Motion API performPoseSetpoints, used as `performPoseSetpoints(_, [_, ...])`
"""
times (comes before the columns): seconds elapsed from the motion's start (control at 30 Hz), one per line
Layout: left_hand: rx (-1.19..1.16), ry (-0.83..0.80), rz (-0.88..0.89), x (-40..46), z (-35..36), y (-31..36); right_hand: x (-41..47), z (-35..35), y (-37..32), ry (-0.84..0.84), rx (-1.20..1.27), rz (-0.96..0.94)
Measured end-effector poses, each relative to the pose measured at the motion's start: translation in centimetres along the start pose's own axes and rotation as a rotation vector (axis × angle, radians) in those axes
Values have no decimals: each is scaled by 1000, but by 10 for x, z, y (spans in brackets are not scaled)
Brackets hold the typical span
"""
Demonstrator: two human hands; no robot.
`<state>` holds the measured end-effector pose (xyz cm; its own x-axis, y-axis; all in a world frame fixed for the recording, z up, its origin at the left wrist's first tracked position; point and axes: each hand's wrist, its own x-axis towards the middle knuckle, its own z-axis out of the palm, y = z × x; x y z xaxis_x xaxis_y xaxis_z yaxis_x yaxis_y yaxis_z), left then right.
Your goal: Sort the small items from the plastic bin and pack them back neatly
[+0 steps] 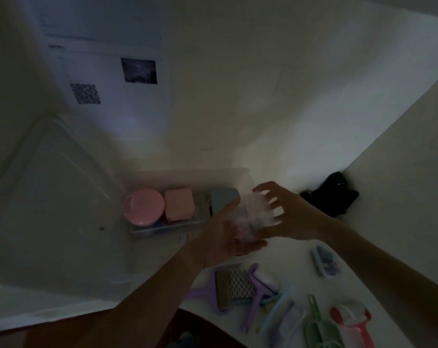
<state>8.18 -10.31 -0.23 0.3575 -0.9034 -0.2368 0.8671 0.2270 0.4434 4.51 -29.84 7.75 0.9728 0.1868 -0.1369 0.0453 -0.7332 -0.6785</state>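
Both hands meet over the middle of a dim white table (300,252), cupping a clear, crinkled plastic item (253,217); blur hides what it is. The right hand (285,217) arches over it, fingers (275,203) spread and curled onto its top. The left hand (223,237) lies under it, palm up, fingers fairly straight, seemingly as support. Held this way, it looks ready to go into the bin (147,231) just left of the hands.

The clear bin sits at the far wall and holds one round pink container (143,206), one square pink box (179,206) and one blue-grey box (223,198), packed side by side.

Near right, sorted tools lie grouped: roughly seven pastel handled ones (253,292), overlapping, so the count is unsure, and one small clear case (325,262). One black object (331,194) sits far right.
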Motion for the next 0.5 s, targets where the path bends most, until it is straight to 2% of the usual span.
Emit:
performPoseSetpoints(0.1, [47, 91, 138, 3, 3, -4, 2, 6, -1, 110, 5, 122])
performPoseSetpoints(0.23, [111, 163, 188, 7, 0, 0, 1, 1, -8, 95, 18, 112])
performPoseSetpoints(0.37, [145, 179, 85, 8, 4, 9, -4, -6, -17, 25, 94, -8])
performPoseSetpoints(0.5, [196, 150, -82, 10, 1, 24, -9, -14, -21, -81, 86, -48])
